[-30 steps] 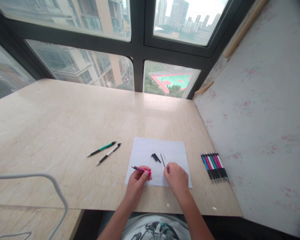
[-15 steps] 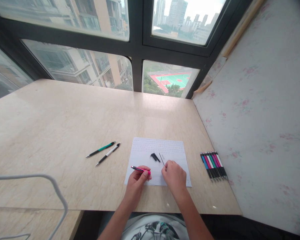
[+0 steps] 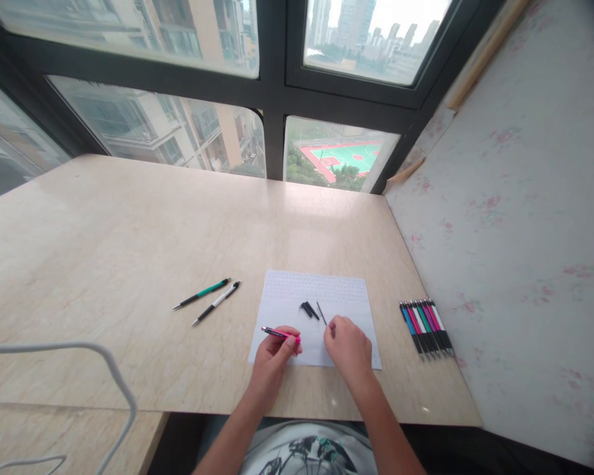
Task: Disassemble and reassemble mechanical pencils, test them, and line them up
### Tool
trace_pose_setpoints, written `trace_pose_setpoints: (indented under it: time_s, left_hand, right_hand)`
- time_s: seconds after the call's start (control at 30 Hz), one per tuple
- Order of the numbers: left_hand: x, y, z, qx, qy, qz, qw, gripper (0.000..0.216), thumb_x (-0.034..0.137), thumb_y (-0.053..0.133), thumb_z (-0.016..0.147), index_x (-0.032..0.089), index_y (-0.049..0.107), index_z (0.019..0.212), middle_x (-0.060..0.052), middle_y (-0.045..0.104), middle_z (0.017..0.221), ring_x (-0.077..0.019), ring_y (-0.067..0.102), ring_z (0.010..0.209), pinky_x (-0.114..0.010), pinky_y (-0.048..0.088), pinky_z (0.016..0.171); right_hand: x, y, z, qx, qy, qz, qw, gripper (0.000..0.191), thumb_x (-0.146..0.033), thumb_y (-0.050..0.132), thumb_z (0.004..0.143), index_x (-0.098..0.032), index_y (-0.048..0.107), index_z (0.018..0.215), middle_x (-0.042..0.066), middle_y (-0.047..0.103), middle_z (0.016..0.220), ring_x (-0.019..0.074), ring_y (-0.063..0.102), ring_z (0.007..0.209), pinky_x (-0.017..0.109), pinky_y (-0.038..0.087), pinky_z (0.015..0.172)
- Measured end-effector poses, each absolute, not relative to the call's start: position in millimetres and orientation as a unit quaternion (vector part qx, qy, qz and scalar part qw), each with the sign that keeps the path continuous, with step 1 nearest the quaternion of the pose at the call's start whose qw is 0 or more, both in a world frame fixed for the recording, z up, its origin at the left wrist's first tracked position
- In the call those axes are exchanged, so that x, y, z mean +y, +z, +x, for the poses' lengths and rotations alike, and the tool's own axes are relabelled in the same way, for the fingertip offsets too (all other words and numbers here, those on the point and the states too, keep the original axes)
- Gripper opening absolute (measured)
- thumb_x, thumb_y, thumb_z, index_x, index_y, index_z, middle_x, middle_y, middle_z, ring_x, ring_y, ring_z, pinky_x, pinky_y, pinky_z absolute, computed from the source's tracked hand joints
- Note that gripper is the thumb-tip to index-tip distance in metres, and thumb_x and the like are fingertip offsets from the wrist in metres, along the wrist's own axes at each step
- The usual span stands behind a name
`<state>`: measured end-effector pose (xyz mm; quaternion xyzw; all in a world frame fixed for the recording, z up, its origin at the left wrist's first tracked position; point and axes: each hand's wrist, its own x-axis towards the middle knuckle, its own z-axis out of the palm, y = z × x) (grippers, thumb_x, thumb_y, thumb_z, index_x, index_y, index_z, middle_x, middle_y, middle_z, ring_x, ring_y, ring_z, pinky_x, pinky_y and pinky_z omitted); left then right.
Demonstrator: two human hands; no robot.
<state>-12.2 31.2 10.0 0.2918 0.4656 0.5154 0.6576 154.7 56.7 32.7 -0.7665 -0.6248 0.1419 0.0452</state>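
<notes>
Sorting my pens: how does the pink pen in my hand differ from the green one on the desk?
The pink pen is gripped by the left hand over the paper; the green pen lies loose on bare table. Pink lies nearly level, green slants. Both point left.

Faint writing on the paper [image 3: 287, 297] illegible; white wire frame [image 3: 39, 346] cut off at left edge.
</notes>
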Motion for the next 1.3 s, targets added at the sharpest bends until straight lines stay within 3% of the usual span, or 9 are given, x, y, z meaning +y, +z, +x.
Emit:
trace_pose_setpoints:
  time_s: [0.13,0.3,0.47,0.63,0.77,1.07,1.17,1.3]
  left_hand:
    - [31,12,-11,0.476,0.523,0.283,0.648,0.03,0.037,0.074,0.074,0.017,0.066,0.095,-0.004,0.064,0.078,-0.0154,0.057,0.069,-0.028,0.045,0.069]
    - [31,15,-10,0.468,0.533,0.302,0.637,0.024,0.035,0.074,0.075,0.017,0.063,0.086,-0.004,0.064,0.081,-0.015,0.057,0.069,-0.028,0.046,0.069]
    - [31,23,-11,0.504,0.513,0.351,0.599,0.022,0.034,0.073,0.075,0.017,0.064,0.087,-0.005,0.066,0.081,-0.0181,0.06,0.075,-0.03,0.048,0.073]
    - [30,38,-14,0.525,0.483,0.476,0.514,0.015,0.03,0.072,0.075,0.019,0.067,0.084,-0.005,0.066,0.081,-0.0203,0.061,0.077,-0.031,0.048,0.075]
    - [30,42,-15,0.528,0.475,0.51,0.486,0.012,0.028,0.072,0.075,0.02,0.068,0.084,-0.006,0.066,0.081,-0.0198,0.06,0.076,-0.03,0.048,0.072]
    - [31,32,-11,0.532,0.507,0.412,0.538,0.016,0.029,0.074,0.074,0.018,0.066,0.084,-0.004,0.067,0.084,-0.0184,0.061,0.079,-0.029,0.049,0.074]
    - [32,27,-10,0.53,0.507,0.365,0.573,0.019,0.03,0.074,0.075,0.017,0.066,0.086,-0.004,0.066,0.083,-0.0164,0.06,0.076,-0.028,0.048,0.074]
    - [33,20,-9,0.498,0.523,0.295,0.626,0.024,0.03,0.075,0.074,0.016,0.065,0.091,-0.004,0.066,0.083,-0.0143,0.06,0.073,-0.028,0.047,0.073]
  right_hand:
    - [54,33,158,-0.622,0.221,-0.73,0.178,0.02,-0.027,0.049,0.088,-0.019,0.063,0.076,0.003,0.066,0.077,0.0158,0.059,0.068,0.026,0.035,0.058]
    - [42,28,143,-0.53,0.482,-0.608,0.342,0.033,-0.045,0.046,0.089,-0.018,0.063,0.079,0.0,0.061,0.067,0.0141,0.054,0.058,0.024,0.039,0.056]
    - [29,22,118,-0.285,0.68,-0.506,0.448,0.034,-0.051,0.059,0.082,-0.017,0.06,0.086,-0.001,0.056,0.066,0.0088,0.045,0.049,0.019,0.029,0.043]
    - [25,23,113,-0.159,0.734,-0.44,0.493,0.031,-0.044,0.07,0.074,-0.015,0.064,0.083,0.001,0.057,0.068,0.0094,0.048,0.053,0.019,0.035,0.046]
    - [25,24,114,-0.141,0.746,-0.423,0.495,0.027,-0.039,0.072,0.075,-0.015,0.065,0.084,0.0,0.059,0.069,0.0086,0.049,0.055,0.019,0.037,0.047]
    - [25,22,130,-0.218,0.7,-0.46,0.501,0.023,-0.035,0.071,0.077,-0.016,0.066,0.089,0.002,0.063,0.075,0.01,0.055,0.061,0.02,0.041,0.053]
    - [31,19,148,-0.316,0.608,-0.54,0.489,0.024,-0.036,0.066,0.08,-0.016,0.065,0.092,0.005,0.066,0.078,0.0147,0.061,0.068,0.024,0.045,0.058]
    - [49,18,170,-0.511,0.391,-0.636,0.427,0.019,-0.032,0.057,0.084,-0.017,0.068,0.088,0.007,0.068,0.083,0.0187,0.062,0.075,0.028,0.047,0.063]
